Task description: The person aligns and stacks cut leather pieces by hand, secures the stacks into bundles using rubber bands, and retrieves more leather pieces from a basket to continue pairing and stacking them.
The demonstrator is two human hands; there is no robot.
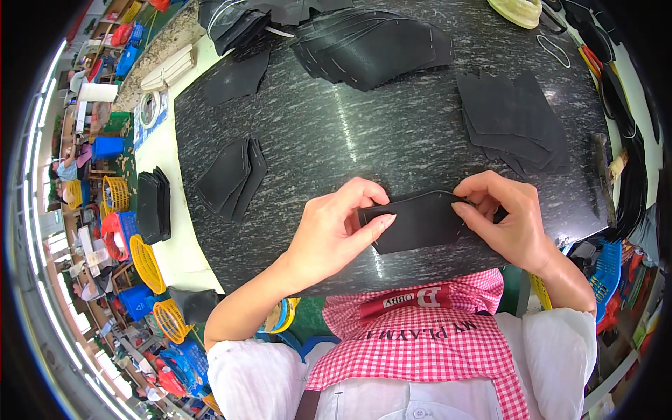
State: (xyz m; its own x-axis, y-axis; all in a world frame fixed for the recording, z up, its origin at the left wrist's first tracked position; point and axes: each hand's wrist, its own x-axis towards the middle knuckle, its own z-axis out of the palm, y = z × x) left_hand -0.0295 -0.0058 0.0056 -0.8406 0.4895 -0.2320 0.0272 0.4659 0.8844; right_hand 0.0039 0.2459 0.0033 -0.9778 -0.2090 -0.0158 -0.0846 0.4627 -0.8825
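Note:
A flat black piece, seemingly leather (pixel 420 222), spans the gap between my hands near the front edge of the dark streaked tabletop. My left hand (pixel 339 222) pinches its left end, thumb on top. At the other end, my right hand (pixel 505 217) grips the upper right corner between thumb and fingers. The piece's upper edge bends slightly upward between the two grips. Fingers partly hide both ends. Ahead lies a large fanned stack of black panels (pixel 371 45), and to the right a looser pile of black pieces (pixel 514 119).
Several folded black pieces (pixel 231 178) lie at the left, with another black stack (pixel 154 204) on the pale ledge. A roll of tape (pixel 149 110) sits farther up that side. Yellow baskets (pixel 145 262) stand below the left edge. A dark bar (pixel 602 178) lies at the right edge.

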